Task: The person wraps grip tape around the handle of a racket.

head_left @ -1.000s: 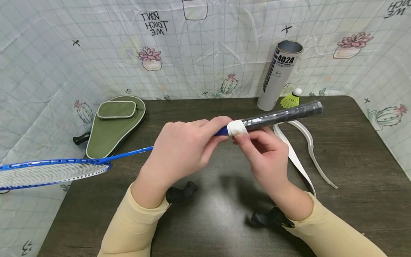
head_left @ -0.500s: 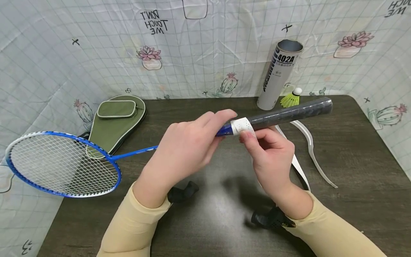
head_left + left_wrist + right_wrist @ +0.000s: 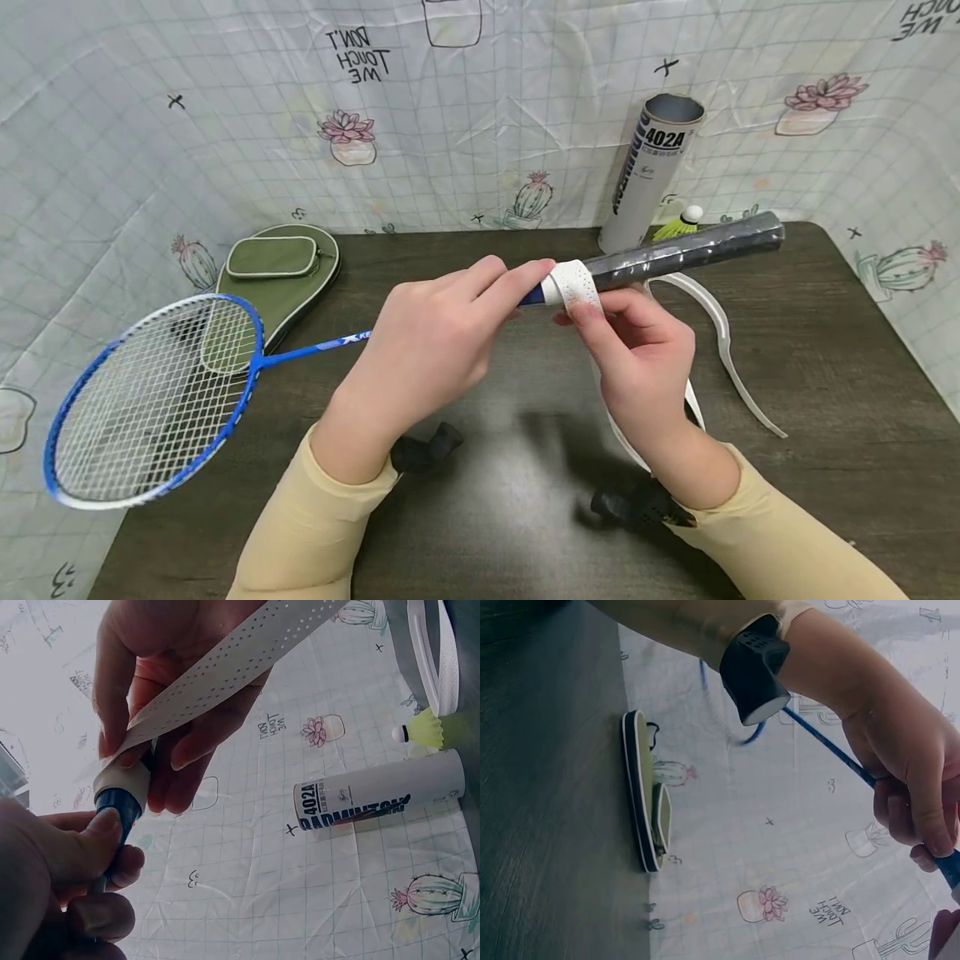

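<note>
A blue and white badminton racket (image 3: 258, 363) is held up over the table, its head to the left and its dark grey handle (image 3: 690, 252) slanting up to the right. My left hand (image 3: 435, 333) grips it at the blue cone below the handle. White perforated grip tape (image 3: 576, 283) goes round the handle's lower end. My right hand (image 3: 645, 358) pinches this tape between thumb and fingers right beside the wrap. In the left wrist view the tape (image 3: 225, 671) runs as a long strip across the right palm. Its free end hangs below the right hand.
A white shuttlecock tube (image 3: 648, 179) stands at the back right, with a yellow shuttlecock (image 3: 681, 223) beside it. A thin white strip (image 3: 723, 333) curls on the dark table (image 3: 847, 400). The green racket case (image 3: 273, 271) lies at the back left, partly behind the racket head.
The racket has turned about its shaft, so its strings now face the camera. The tape wraps further round the handle's lower end. Both hands keep hold, the right shifting slightly rightward.
</note>
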Demonstrator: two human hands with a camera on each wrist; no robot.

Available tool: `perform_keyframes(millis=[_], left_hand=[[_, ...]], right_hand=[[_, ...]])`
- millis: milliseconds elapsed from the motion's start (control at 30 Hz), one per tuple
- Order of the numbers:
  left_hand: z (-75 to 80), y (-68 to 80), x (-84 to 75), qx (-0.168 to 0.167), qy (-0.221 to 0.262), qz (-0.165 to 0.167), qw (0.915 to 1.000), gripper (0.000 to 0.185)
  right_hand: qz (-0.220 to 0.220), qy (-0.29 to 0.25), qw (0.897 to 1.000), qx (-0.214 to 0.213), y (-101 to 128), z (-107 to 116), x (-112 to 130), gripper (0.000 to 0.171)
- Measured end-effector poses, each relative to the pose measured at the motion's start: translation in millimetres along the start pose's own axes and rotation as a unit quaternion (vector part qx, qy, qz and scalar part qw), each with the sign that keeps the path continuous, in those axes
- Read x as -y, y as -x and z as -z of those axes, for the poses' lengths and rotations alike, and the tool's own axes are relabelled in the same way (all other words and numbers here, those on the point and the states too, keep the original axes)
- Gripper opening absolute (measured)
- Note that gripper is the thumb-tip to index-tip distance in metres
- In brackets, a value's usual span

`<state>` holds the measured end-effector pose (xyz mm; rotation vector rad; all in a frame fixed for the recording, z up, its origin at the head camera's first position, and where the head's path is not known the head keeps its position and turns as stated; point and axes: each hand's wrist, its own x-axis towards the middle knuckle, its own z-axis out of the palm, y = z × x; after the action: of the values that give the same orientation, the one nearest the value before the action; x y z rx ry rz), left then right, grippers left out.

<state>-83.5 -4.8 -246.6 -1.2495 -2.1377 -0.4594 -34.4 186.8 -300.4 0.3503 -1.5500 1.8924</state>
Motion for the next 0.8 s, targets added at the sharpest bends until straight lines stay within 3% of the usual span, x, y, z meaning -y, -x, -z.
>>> perform_keyframes(millis=[267,533,700,800], left_hand=[[0.6,0.9,1.1,0.005,0.011,-0.002,0.9999,0.059],[2.2,2.9,1.4,0.011,0.009,-0.001,0.9999,0.063],[5.0,3.7,1.9,0.024,0.025,0.006,0.9994,0.057],[5.2,2.4,1.9,0.027,0.046,0.007,0.9986,0.042]], right_hand=[[-0.004,0.049,0.999,-0.010,2.2,-0.9,1.6,0.012],[-0.008,0.021,1.000,-0.002,0.1,-1.3,0.2,0.010],[-0.005,-0.008,1.000,0.011,-0.3,-1.7,0.7,0.008],[0.003,0.002,1.000,0.010,-0.3,-0.9,1.2,0.010]])
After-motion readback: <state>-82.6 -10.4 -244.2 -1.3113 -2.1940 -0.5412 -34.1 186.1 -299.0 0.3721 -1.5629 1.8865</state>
